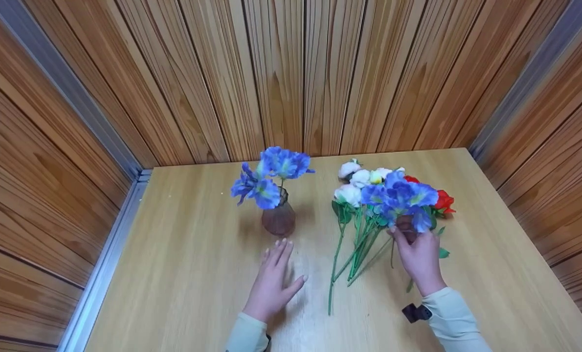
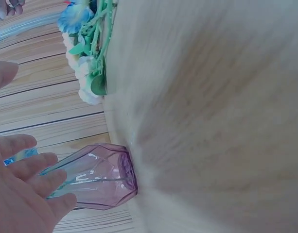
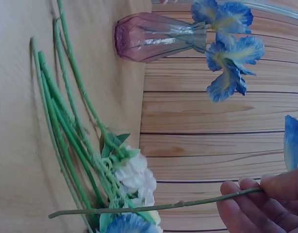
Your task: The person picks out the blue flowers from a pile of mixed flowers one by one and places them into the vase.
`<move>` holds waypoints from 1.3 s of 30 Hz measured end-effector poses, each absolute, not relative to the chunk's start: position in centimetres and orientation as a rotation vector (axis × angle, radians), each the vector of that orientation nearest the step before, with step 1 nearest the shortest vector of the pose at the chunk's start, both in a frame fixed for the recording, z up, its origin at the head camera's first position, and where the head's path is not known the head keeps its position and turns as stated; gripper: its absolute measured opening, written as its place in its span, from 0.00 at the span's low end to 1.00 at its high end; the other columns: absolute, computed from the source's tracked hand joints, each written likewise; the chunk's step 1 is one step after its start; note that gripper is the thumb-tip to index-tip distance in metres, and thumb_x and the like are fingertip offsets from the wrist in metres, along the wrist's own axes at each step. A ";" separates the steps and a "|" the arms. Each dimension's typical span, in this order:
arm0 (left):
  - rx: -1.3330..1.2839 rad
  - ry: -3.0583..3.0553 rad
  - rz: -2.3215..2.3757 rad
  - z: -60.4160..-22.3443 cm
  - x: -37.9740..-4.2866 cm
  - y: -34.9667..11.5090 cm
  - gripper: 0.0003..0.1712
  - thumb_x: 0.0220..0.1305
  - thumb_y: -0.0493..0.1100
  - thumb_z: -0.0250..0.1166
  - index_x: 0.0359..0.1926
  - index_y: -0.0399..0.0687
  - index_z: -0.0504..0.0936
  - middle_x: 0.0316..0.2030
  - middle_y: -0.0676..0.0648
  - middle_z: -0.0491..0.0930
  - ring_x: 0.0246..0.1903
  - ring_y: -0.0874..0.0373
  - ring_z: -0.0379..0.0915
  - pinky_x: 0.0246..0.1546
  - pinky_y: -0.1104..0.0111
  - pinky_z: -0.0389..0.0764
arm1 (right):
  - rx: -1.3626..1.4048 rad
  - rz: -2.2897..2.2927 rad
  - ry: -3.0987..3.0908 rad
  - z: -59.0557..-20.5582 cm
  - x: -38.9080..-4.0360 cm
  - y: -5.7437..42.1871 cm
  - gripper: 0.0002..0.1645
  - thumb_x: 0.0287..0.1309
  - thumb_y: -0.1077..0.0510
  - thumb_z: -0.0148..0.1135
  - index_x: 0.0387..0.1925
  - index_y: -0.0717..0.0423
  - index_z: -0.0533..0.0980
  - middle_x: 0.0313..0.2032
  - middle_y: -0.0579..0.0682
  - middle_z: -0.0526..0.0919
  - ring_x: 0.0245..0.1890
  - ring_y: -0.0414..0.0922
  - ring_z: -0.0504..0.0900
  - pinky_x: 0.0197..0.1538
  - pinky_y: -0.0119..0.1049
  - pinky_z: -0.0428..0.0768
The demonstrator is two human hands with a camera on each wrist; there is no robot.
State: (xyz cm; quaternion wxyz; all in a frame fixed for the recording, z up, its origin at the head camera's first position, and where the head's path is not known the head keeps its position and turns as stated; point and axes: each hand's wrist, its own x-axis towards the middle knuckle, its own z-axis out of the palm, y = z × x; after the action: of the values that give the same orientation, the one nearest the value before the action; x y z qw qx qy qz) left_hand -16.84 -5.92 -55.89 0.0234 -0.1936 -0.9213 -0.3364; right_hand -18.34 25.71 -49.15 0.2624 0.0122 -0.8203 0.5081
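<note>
My right hand (image 1: 422,259) pinches the thin green stem (image 3: 180,203) of a blue artificial iris between thumb and fingers, over the flower pile. One blue petal (image 3: 293,141) of it shows at the right wrist view's edge; the stem's free end points away from the hand. Just in front of the vase, my left hand (image 1: 270,283) is held with fingers extended and nothing in its grasp. The faceted, pink-tinted glass vase (image 1: 279,220) stands upright with blue irises (image 1: 286,164) in it. In the left wrist view, the fingers (image 2: 44,184) overlap part of the vase (image 2: 107,179); whether they touch is unclear.
Right of the vase lie white flowers (image 1: 348,194), red flowers (image 1: 444,201) and another blue iris (image 3: 129,224), their green stems (image 1: 337,269) pointing toward the front. The wooden table (image 1: 188,274) meets a wood-plank wall (image 1: 286,88) behind, with a metal rail (image 1: 107,264) along the left.
</note>
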 end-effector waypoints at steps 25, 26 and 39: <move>-0.658 -2.803 -1.351 -55.0 -16.8 -2.6 0.39 0.61 0.54 0.66 0.70 0.53 0.63 0.69 0.51 0.61 0.68 0.58 0.52 0.69 0.59 0.51 | 0.190 1.607 -2.149 -46.0 -16.2 20.8 0.11 0.53 0.76 0.62 0.40 0.68 0.76 0.35 0.62 0.81 0.34 0.59 0.83 0.38 0.35 0.83; -0.676 -2.784 -1.347 -55.0 -16.8 -2.5 0.39 0.60 0.53 0.67 0.70 0.51 0.64 0.68 0.50 0.62 0.68 0.58 0.53 0.68 0.59 0.51 | 0.187 1.613 -2.153 -45.9 -16.1 20.6 0.10 0.54 0.76 0.62 0.39 0.69 0.77 0.34 0.62 0.82 0.34 0.59 0.83 0.37 0.35 0.83; -0.806 -2.679 -1.370 -54.7 -16.8 -0.4 0.38 0.61 0.58 0.64 0.68 0.49 0.66 0.66 0.50 0.66 0.65 0.55 0.61 0.64 0.58 0.63 | 0.176 1.662 -2.240 -45.6 -15.0 18.5 0.08 0.58 0.71 0.61 0.41 0.65 0.78 0.34 0.56 0.84 0.32 0.48 0.84 0.38 0.35 0.83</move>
State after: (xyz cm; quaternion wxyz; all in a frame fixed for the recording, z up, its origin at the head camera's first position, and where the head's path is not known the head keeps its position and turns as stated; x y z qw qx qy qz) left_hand -16.84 -0.43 -54.69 0.0132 -0.2589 -0.8598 -0.4399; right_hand -14.97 18.48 -45.59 0.1725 0.0621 -0.7895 0.5857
